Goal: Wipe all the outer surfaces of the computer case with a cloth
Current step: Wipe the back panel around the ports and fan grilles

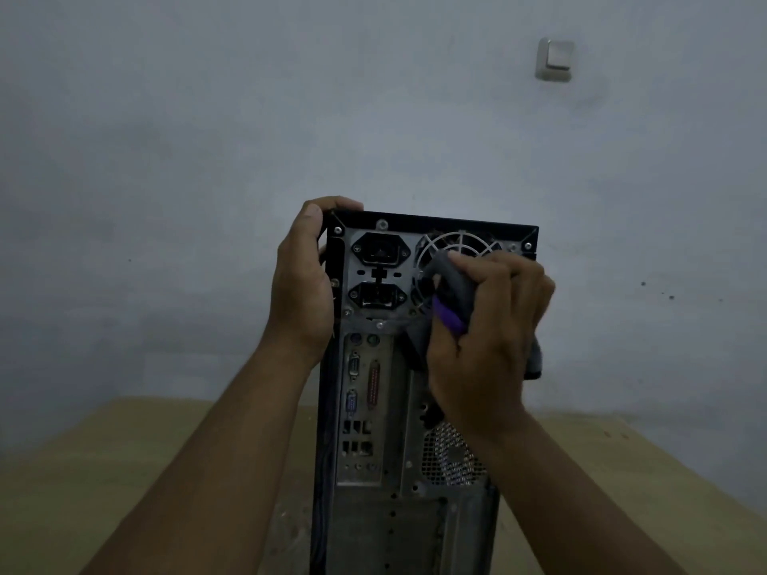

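The black computer case [382,408] stands upright on the table with its metal rear panel facing me. My left hand [303,280] grips the case's top left corner, fingers curled over the upper edge. My right hand [489,338] holds a bunched grey cloth with a purple edge [452,292] and presses it against the power-supply fan grille at the panel's upper right. A tail of the cloth hangs out past the hand at the right. The hand hides the middle right part of the panel.
A light wooden table [124,458] carries the case and runs to both sides. Close behind it rises a pale grey wall [290,118] with a light switch [555,60] at the upper right.
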{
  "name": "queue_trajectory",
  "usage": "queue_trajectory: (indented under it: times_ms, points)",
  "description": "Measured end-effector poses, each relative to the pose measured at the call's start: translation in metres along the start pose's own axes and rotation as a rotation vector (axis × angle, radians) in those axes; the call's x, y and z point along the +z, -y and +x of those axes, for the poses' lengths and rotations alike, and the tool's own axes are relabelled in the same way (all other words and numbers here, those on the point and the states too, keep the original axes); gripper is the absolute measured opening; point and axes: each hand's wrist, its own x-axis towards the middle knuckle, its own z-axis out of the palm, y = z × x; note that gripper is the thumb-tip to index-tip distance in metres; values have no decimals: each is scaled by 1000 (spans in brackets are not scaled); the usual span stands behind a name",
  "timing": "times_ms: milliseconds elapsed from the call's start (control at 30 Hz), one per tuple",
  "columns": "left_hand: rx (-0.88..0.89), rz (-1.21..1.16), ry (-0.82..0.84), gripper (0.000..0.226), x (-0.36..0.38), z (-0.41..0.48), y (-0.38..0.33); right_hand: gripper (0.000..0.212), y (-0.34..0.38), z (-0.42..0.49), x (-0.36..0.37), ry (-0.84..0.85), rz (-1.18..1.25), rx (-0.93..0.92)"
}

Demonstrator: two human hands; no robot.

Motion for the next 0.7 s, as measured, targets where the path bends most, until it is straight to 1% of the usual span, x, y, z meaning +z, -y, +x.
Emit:
queue_trajectory:
  times_ms: [33,67,100,167,233,333,400,433,467,567,600,633,700]
  points:
    - [0,-1,-4,41,0,0,0,35,9,-2,5,-30,8,55]
    - [-1,-2,-4,41,0,0,0,34,18,-8,9,-32,0,58]
    - [1,-5,-2,41,0,0,1,33,25,-17,13,-6,-22,21]
    - [8,-16,10,41,0,1,1,31,31,-38,14,88,-60,-110]
    - [14,-22,18,41,-1,1,0,34,28,-47,10,162,-78,-222]
    - [18,-16,28,40,-2,1,-1,42,19,-50,3,236,-76,-323]
    - [20,-11,34,39,-2,1,-1,41,12,-47,-1,264,-69,-378]
    - [20,-14,37,39,-2,1,0,40,8,-45,-3,258,-61,-367]
    - [21,-15,38,39,-3,1,-1,40,6,-42,-3,227,-51,-319]
    - [35,0,37,40,-2,1,-1,39,10,-38,-1,77,-27,-63]
    - [37,1,35,40,-2,0,-1,39,13,-39,1,58,-30,-21]
    - [36,1,35,40,-1,0,0,38,17,-43,2,62,-41,-13]
    - [35,6,29,40,-2,1,0,37,20,-53,2,116,-65,-69]
